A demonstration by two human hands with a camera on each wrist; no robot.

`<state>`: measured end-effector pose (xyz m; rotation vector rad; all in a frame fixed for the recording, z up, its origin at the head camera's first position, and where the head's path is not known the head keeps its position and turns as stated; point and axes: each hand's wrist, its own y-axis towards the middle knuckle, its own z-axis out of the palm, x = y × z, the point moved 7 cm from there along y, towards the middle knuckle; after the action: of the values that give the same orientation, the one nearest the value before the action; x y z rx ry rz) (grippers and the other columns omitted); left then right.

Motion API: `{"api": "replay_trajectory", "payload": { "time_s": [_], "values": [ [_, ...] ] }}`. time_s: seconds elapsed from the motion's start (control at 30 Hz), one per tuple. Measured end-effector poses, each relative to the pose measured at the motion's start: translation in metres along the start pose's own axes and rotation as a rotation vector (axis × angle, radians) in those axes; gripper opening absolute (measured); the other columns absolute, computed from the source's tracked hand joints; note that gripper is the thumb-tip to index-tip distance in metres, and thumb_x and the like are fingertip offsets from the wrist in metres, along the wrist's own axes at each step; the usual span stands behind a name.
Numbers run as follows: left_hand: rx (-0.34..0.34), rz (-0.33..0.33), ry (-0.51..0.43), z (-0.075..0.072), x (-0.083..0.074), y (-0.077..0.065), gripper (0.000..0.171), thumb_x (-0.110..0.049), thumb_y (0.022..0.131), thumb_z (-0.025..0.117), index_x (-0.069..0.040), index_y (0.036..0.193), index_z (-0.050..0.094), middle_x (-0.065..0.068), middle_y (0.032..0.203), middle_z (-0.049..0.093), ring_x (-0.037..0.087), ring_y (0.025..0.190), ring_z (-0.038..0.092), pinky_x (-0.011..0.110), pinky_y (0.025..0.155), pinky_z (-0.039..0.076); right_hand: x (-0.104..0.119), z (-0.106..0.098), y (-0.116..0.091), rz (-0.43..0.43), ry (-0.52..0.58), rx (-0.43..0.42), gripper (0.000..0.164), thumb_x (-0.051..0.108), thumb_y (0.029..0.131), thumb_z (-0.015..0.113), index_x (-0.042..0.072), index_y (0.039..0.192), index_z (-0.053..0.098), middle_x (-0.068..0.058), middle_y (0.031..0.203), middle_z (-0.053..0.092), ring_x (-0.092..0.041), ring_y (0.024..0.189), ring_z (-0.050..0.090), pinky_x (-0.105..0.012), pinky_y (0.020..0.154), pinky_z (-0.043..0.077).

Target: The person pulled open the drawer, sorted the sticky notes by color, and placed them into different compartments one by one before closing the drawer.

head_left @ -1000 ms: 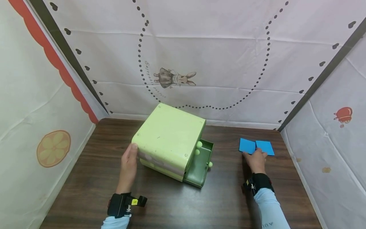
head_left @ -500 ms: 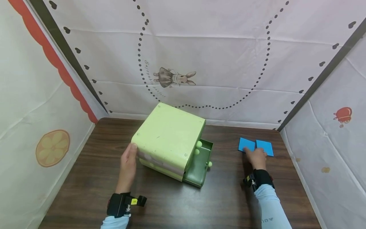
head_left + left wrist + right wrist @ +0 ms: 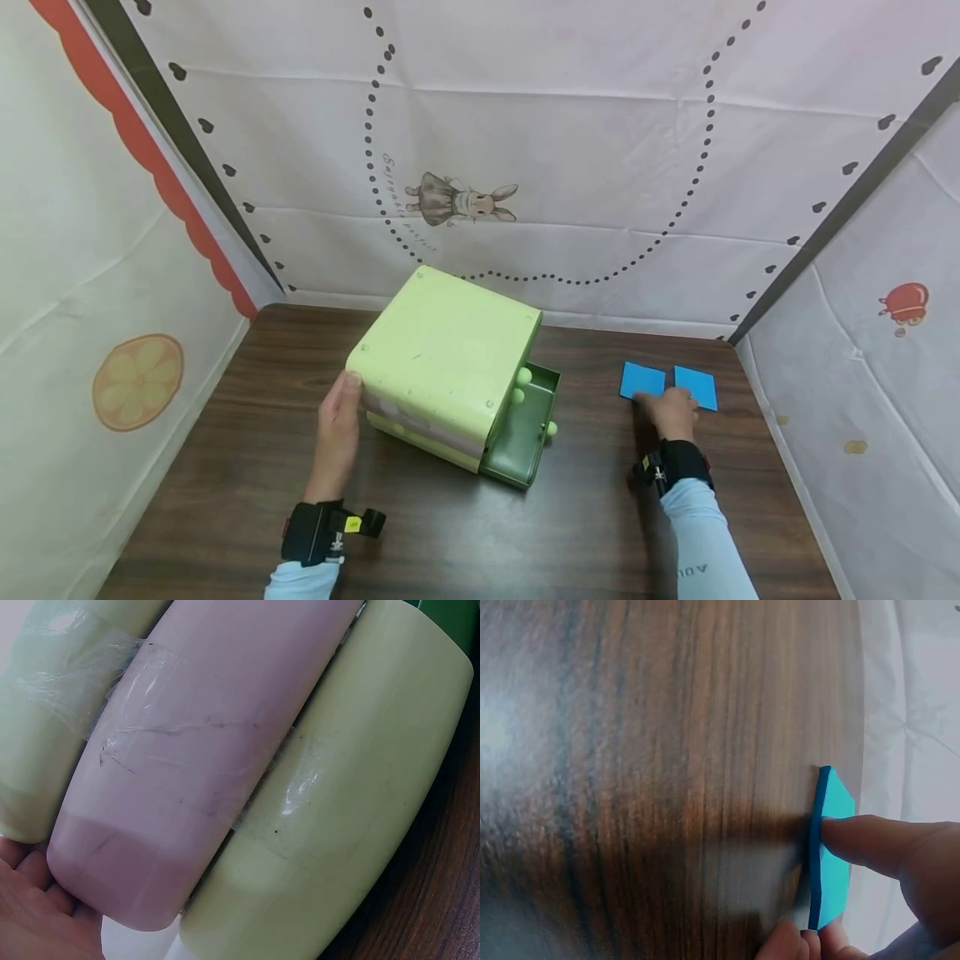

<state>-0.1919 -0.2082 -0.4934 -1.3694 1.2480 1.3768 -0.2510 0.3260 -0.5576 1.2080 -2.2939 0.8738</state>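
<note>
A light green drawer box [image 3: 450, 358] with a pinkish band on its side stands left of the table's middle. Its dark green bottom drawer [image 3: 521, 437] is pulled out toward the right. My left hand [image 3: 337, 425] holds the box's left corner, thumb on its side and fingers round the back in the left wrist view. At the right, two flat blue squares lie side by side: a left square [image 3: 641, 379] and a right square [image 3: 696, 387]. My right hand [image 3: 672, 414] is at their near edges. In the right wrist view its thumb lies on a blue square [image 3: 838, 877], other fingers at the edge.
Round light green knobs [image 3: 522, 377] stick out from the box's front. The dark wooden table [image 3: 465, 550] ends at a white printed cloth wall [image 3: 600, 167] behind, with cloth walls on both sides too.
The left blue square has slid a little to the left, and the gap between the two squares is wider. My left hand and the drawer box have stayed put.
</note>
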Motion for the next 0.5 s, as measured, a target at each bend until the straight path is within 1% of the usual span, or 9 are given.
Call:
{"api": "replay_trajectory", "payload": {
  "time_s": [0.1, 0.17, 0.27, 0.37, 0.4, 0.43, 0.5],
  "values": [
    [0.002, 0.001, 0.005, 0.000, -0.001, 0.000, 0.062, -0.050, 0.115, 0.041, -0.013, 0.164, 0.041, 0.003, 0.168, 0.038, 0.018, 0.156, 0.030, 0.044, 0.128, 0.023, -0.001, 0.000, -0.001, 0.026, 0.027, 0.009, 0.092, 0.031, 0.102, 0.067, -0.025, 0.152, 0.015, -0.049, 0.146, 0.028, -0.062, 0.134, 0.032, -0.070, 0.111, 0.037],
    [0.003, -0.004, 0.008, 0.000, 0.000, 0.000, 0.062, -0.050, 0.115, 0.042, -0.013, 0.164, 0.040, 0.003, 0.168, 0.037, 0.018, 0.156, 0.029, 0.044, 0.128, 0.023, -0.003, -0.001, -0.003, 0.030, 0.051, 0.010, 0.089, 0.029, 0.102, 0.067, -0.023, 0.153, 0.015, -0.048, 0.147, 0.031, -0.061, 0.134, 0.034, -0.070, 0.111, 0.038],
    [0.007, -0.011, 0.007, 0.000, 0.001, 0.000, 0.064, -0.050, 0.114, 0.042, -0.011, 0.165, 0.039, 0.004, 0.169, 0.036, 0.018, 0.157, 0.028, 0.044, 0.128, 0.022, -0.005, -0.001, -0.007, 0.004, 0.113, -0.001, 0.077, 0.020, 0.103, 0.060, -0.020, 0.154, 0.019, -0.046, 0.147, 0.036, -0.057, 0.132, 0.040, -0.068, 0.109, 0.041],
    [0.007, -0.014, 0.009, 0.000, 0.002, 0.001, 0.065, -0.051, 0.114, 0.042, -0.010, 0.165, 0.039, 0.005, 0.169, 0.035, 0.019, 0.157, 0.028, 0.044, 0.128, 0.022, -0.009, -0.002, -0.010, -0.023, 0.195, -0.040, 0.061, 0.010, 0.102, 0.051, -0.015, 0.153, 0.029, -0.042, 0.146, 0.041, -0.049, 0.125, 0.046, -0.064, 0.105, 0.044],
    [0.007, -0.014, 0.009, 0.000, 0.002, 0.001, 0.065, -0.051, 0.114, 0.042, -0.011, 0.165, 0.039, 0.004, 0.169, 0.036, 0.018, 0.157, 0.028, 0.044, 0.128, 0.022, -0.010, -0.003, -0.011, -0.040, 0.224, -0.054, 0.058, 0.008, 0.101, 0.049, -0.013, 0.153, 0.032, -0.040, 0.146, 0.042, -0.047, 0.123, 0.046, -0.062, 0.102, 0.045],
    [0.007, -0.014, 0.011, 0.000, 0.002, 0.001, 0.065, -0.051, 0.114, 0.042, -0.011, 0.165, 0.039, 0.004, 0.169, 0.035, 0.019, 0.157, 0.028, 0.044, 0.128, 0.022, -0.011, -0.003, -0.011, -0.046, 0.250, -0.068, 0.056, 0.007, 0.101, 0.047, -0.011, 0.152, 0.035, -0.037, 0.142, 0.045, -0.044, 0.117, 0.049, -0.059, 0.096, 0.047],
    [0.002, -0.016, 0.014, -0.001, 0.002, 0.001, 0.065, -0.052, 0.114, 0.042, -0.011, 0.164, 0.039, 0.004, 0.169, 0.036, 0.018, 0.157, 0.029, 0.044, 0.128, 0.023, -0.015, -0.005, -0.012, -0.059, 0.284, -0.096, 0.052, 0.007, 0.102, 0.046, -0.006, 0.152, 0.042, -0.031, 0.134, 0.051, -0.038, 0.107, 0.055, -0.049, 0.085, 0.052]
  ]
}}
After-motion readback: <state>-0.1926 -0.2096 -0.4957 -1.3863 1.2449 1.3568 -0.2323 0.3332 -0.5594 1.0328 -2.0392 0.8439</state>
